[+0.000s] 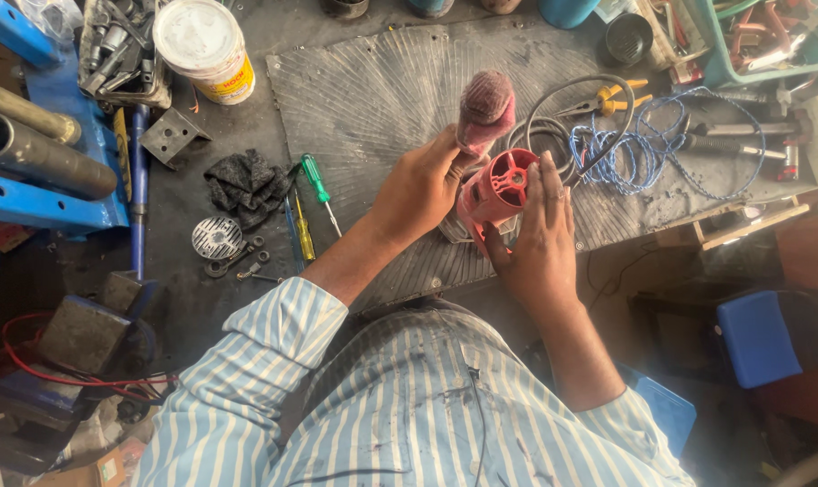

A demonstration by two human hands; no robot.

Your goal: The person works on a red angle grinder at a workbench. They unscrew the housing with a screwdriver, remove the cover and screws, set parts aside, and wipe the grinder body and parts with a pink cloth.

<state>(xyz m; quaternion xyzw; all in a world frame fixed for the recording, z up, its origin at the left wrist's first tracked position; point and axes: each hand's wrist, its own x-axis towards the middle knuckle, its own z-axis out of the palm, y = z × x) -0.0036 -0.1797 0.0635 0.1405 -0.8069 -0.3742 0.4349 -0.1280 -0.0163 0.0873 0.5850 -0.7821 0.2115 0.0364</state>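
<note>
Ribbed workbench mat [364,99] beneath a red power-tool motor housing [499,189], held just above it; rigid, probably moderately heavy, best grasped round its body. Right hand [540,239] wraps the housing; left hand [422,185] pinches a soft reddish rag [486,108] against it. Green-handled screwdriver [317,180] lies apart.

The left hand [422,185] holds a reddish cloth [486,108], woven and matt. The right hand [540,234] steadies a red housing [499,188] of smooth, slightly glossy plastic. Under them the mat [373,99] looks like dull grey rubber, ribbed and dusty. The black cable [553,126] has a smooth sheath; the blue cord [643,149] at the mat's right edge is twisted. The green screwdriver [316,178] has a glossy translucent plastic handle and metal shaft. The rag [247,180] off the left edge is dark, crumpled cloth. The tub [203,47] is white plastic.
</note>
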